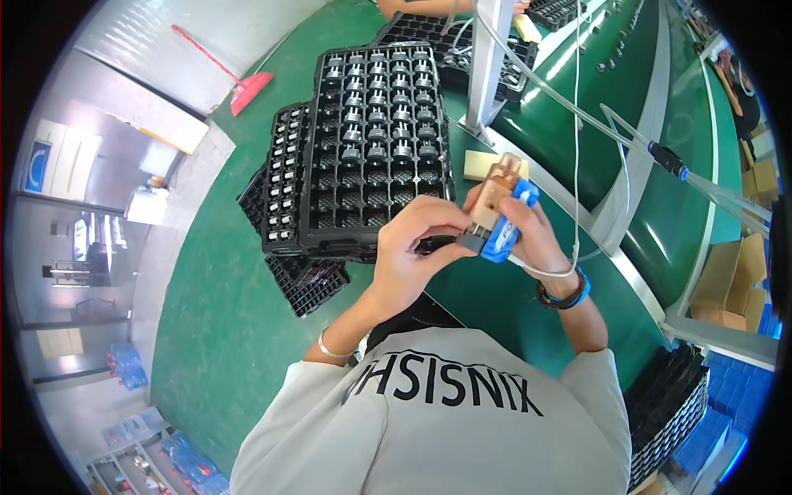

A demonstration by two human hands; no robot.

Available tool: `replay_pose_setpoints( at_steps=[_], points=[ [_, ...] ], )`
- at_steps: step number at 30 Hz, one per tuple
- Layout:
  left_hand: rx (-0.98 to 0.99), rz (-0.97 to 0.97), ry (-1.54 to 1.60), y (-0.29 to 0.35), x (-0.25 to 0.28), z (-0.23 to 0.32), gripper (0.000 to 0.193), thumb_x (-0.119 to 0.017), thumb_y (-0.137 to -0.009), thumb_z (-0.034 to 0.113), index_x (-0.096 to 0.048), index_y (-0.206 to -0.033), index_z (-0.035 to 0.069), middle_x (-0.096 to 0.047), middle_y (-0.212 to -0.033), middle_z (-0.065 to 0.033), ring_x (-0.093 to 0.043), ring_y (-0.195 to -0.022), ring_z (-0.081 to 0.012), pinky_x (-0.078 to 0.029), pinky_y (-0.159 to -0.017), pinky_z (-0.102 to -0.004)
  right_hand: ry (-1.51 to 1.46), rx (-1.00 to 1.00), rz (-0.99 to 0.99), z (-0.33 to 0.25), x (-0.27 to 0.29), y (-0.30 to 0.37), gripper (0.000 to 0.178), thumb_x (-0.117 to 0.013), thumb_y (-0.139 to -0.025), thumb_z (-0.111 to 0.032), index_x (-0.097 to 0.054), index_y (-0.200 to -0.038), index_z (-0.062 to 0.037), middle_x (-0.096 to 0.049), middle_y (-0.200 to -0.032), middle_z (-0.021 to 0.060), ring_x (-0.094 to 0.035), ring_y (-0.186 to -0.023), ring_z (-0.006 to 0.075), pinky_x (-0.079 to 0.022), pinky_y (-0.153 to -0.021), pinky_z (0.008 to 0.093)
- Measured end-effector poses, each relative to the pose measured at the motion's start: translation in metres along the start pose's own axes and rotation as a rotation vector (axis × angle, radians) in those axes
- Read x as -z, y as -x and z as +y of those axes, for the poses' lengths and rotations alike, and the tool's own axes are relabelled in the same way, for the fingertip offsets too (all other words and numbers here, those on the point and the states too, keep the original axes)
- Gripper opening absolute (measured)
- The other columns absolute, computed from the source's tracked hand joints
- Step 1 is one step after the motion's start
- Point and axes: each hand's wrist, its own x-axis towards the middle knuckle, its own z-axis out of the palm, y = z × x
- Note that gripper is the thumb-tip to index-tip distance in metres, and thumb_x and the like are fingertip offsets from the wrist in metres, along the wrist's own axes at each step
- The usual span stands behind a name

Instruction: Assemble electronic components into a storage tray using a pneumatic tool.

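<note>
In front of my chest, my right hand (540,239) is closed around a tan and blue block (485,206) with a copper-coloured end and a thin white cable. My left hand (417,243) pinches a small dark grey plug part (471,240) against the block's near end. Metal pins seem to show between the part and the block. Just beyond my left hand lies a black compartment tray (326,177). Upright plug parts with metal pins (376,111) fill its far rows, while the near rows hold none.
Under and beside that tray are more black trays (285,186). A pale yellow block (483,165) lies behind my hands. White cables with a black and blue connector (667,161) cross a metal post (490,70). Another person's arm (429,7) shows at the far edge. Cardboard boxes (730,280) stand right.
</note>
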Motion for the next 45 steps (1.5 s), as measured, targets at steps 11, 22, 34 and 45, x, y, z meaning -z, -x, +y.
replay_pose_setpoints(
  at_steps=[11, 22, 34, 45],
  points=[
    [-0.2, 0.025, -1.377, -0.138, 0.178, -0.047, 0.023, -0.058, -0.077, 0.008, -0.06, -0.1, 0.008, -0.058, -0.1, -0.0075, -0.052, -0.092, -0.0282, -0.043, -0.082, -0.0366, 1.057, 0.239, 0.456, 0.046, 0.106, -0.054, 0.036, -0.061, -0.079, -0.017, -0.05, -0.106, 0.0033, -0.059, -0.08, 0.0132, -0.058, -0.072, 0.0154, -0.046, -0.067, 0.0288],
    [-0.135, -0.1, -1.543, -0.183, 0.186, -0.074, 0.019, -0.064, -0.069, 0.006, -0.056, -0.086, 0.007, -0.057, -0.089, -0.008, -0.054, -0.087, -0.0278, -0.045, -0.076, -0.038, 1.15, 0.356, 0.406, 0.05, 0.106, -0.05, 0.058, -0.074, -0.068, -0.023, -0.044, -0.112, -0.0011, -0.058, -0.089, 0.0174, -0.059, -0.079, 0.0308, -0.047, -0.071, 0.0337],
    [-0.104, -0.161, -1.282, -0.198, 0.202, -0.077, 0.019, -0.066, -0.068, 0.005, -0.057, -0.084, 0.002, -0.061, -0.082, -0.0128, -0.057, -0.083, -0.0281, -0.044, -0.073, -0.0362, 1.208, 0.338, 0.437, 0.047, 0.098, -0.049, 0.061, -0.076, -0.066, -0.028, -0.045, -0.11, -0.0017, -0.051, -0.097, 0.0129, -0.054, -0.086, 0.0315, -0.044, -0.073, 0.0359],
    [-0.086, -0.2, -1.115, -0.206, 0.215, -0.077, 0.019, -0.06, -0.081, 0.012, -0.055, -0.094, 0.0, -0.061, -0.091, -0.0097, -0.058, -0.084, -0.0197, -0.045, -0.075, -0.0313, 1.172, 0.332, 0.451, 0.057, 0.109, -0.057, 0.042, -0.07, -0.073, -0.022, -0.049, -0.103, -0.0005, -0.051, -0.087, 0.01, -0.053, -0.08, 0.0248, -0.043, -0.073, 0.0329]
  ],
)
